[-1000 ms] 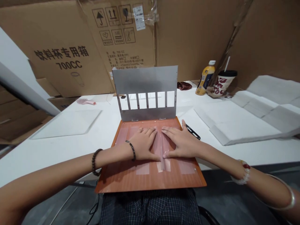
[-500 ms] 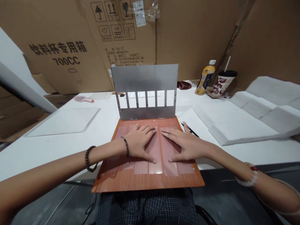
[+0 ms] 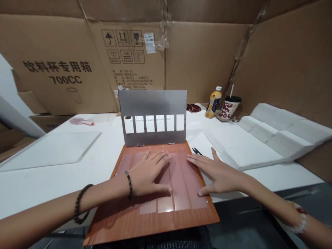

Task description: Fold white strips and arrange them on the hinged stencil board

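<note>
Left grip [image 3: 146, 174] and right grip [image 3: 217, 174] both splay palm-down.

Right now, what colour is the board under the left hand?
The board is orange; the head view shows it.

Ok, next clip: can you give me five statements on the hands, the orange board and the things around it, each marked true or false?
1. The left hand is spread over the orange board. True.
2. The gray slotted panel lies flat on the board. False: the gray slotted panel stands up at the board's far edge.
3. The right hand holds the black tool. False: the right hand is spread at the board's right edge, nothing in its grip; the black tool lies on the table.
4. In the view, the yellow bottle stands left of the lidded cup. True.
5. The pink-handled item is on the table's right side. False: the pink-handled item lies at the left.
</note>
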Motion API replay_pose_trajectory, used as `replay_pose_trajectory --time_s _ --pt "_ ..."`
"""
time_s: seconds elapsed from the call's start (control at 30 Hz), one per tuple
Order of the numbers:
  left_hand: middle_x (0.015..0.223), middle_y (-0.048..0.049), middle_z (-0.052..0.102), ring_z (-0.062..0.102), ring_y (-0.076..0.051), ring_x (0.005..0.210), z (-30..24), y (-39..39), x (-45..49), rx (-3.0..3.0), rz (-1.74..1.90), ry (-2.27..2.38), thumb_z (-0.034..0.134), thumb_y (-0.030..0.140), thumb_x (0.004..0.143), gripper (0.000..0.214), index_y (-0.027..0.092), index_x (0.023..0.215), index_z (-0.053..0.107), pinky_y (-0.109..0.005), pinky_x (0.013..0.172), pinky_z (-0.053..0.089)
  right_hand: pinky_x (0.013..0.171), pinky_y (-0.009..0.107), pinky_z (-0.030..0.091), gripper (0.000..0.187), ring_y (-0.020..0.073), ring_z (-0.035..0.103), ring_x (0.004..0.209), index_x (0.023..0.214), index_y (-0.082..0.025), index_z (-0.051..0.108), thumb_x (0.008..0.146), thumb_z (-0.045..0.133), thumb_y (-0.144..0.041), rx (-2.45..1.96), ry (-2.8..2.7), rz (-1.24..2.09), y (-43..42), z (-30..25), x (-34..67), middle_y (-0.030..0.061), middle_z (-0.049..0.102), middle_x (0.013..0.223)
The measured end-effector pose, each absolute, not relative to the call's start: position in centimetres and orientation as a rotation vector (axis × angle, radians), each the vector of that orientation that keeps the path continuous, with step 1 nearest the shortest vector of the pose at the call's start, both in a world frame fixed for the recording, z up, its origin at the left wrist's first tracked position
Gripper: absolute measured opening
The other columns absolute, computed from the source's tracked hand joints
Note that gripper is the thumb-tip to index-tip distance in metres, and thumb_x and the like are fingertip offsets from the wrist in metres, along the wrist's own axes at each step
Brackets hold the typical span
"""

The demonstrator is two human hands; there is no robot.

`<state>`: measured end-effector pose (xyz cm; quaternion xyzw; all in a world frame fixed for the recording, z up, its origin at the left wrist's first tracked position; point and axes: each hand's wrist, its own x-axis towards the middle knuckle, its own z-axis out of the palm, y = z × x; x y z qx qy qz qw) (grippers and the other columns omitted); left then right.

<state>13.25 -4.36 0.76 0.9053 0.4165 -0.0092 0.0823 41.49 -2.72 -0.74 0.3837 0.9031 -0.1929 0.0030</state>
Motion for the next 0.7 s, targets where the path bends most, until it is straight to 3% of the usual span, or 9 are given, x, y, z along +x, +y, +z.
replay_pose_trajectory --time_s 0.17,0.3,0.4,0.53,0.63,0.7 --pt "0.149 -0.0189 0.034 0.033 -0.037 0.136 0.6 -3.9 15.9 2.743 -0.011 1.151 0.056 0.073 0.074 0.092 0.015 0.142 0.033 -0.064 0.111 0.020 0.105 0.069 -0.017 0.102 0.0411 0.021 0.140 0.150 -0.022 0.022 0.071 0.058 -0.075 1.270 2.815 -0.612 -2.8 -1.3 41.9 0.0110 0.022 0.155" --pt "0.144 -0.0168 0.042 0.039 -0.036 0.132 0.6 -2.9 14.5 2.788 0.094 1.176 0.054 0.070 0.078 0.080 0.018 0.137 0.040 -0.060 0.107 0.029 0.104 0.067 -0.021 0.098 0.0390 0.023 0.140 0.149 -0.021 0.025 0.074 0.055 -0.075 1.218 2.835 -0.631 -2.9 -1.4 41.2 0.0115 0.024 0.155" --pt "0.142 -0.0145 0.045 0.043 -0.034 0.128 0.8 -2.8 11.1 2.772 0.224 1.256 0.051 0.065 0.083 0.067 0.020 0.133 0.045 -0.053 0.104 0.037 0.105 0.068 -0.017 0.097 0.0373 0.022 0.141 0.149 -0.020 0.025 0.074 0.053 -0.075 1.227 2.814 -0.679 -2.1 -0.6 41.1 0.0114 0.022 0.155" --pt "0.134 -0.0061 0.051 0.048 -0.024 0.123 1.3 -3.5 4.6 2.722 0.656 1.475 0.045 0.044 0.093 0.040 0.028 0.130 0.043 -0.040 0.103 0.041 0.111 0.066 0.005 0.083 0.0338 0.030 0.138 0.146 -0.021 0.033 0.081 0.051 -0.069 1.500 2.790 -0.604 2.3 1.1 41.4 0.0108 0.033 0.152" --pt "0.111 -0.0082 0.059 0.056 -0.026 0.105 0.7 -3.0 -0.6 2.766 1.091 1.654 0.046 0.034 0.091 0.026 0.026 0.116 0.049 -0.044 0.092 0.044 0.107 0.055 0.030 0.052 0.0309 0.045 0.128 0.130 -0.019 0.054 0.088 0.055 -0.051 1.823 2.759 -0.492 8.4 2.3 40.4 0.0127 0.052 0.137" --pt "0.098 -0.0079 0.060 0.058 -0.028 0.093 -0.3 -1.9 -3.7 2.794 1.245 1.733 0.049 0.033 0.089 0.017 0.026 0.104 0.052 -0.047 0.084 0.045 0.099 0.051 0.041 0.038 0.0260 0.053 0.117 0.121 -0.018 0.057 0.091 0.057 -0.041 2.027 2.712 -0.429 12.8 3.0 39.0 0.0105 0.056 0.129"
